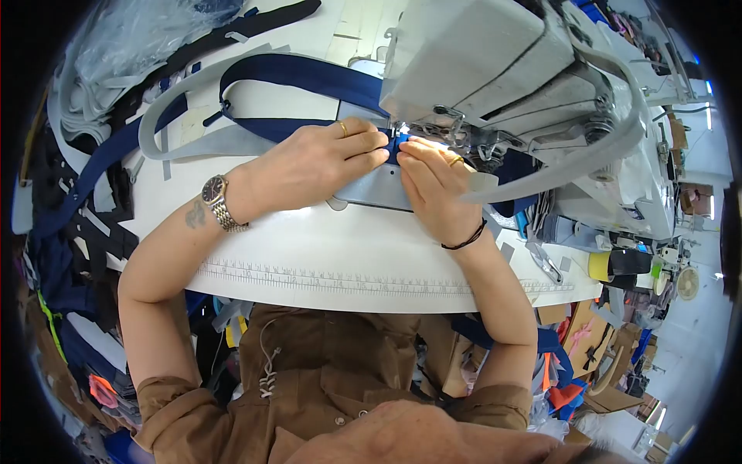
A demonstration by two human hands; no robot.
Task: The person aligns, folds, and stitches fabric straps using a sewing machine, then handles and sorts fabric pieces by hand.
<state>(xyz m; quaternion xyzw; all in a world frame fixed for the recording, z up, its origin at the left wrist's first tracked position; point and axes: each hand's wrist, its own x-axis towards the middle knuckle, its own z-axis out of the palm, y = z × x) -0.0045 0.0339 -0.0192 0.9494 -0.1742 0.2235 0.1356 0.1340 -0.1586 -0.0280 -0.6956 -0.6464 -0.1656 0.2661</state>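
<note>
Under the needle area of a white sewing machine (479,54) lies a navy fabric strip (396,148). My left hand (328,158) is on its left side, fingers pressed together on the cloth. From the right, my right hand (437,182) pinches the same strip, its fingertips close to the lit presser foot (398,130). A long navy band (301,69) loops out behind my left hand, with a pale grey strip (166,116) curving around it. The metal machine plate (375,188) shows below my fingers.
A printed ruler (332,280) runs along the front edge of the white table (309,240). Small scissors-like snips (546,263) lie at the right. Plastic wrap (147,35) and grey strips pile up at the far left. A pale band (568,166) hangs across the machine's front.
</note>
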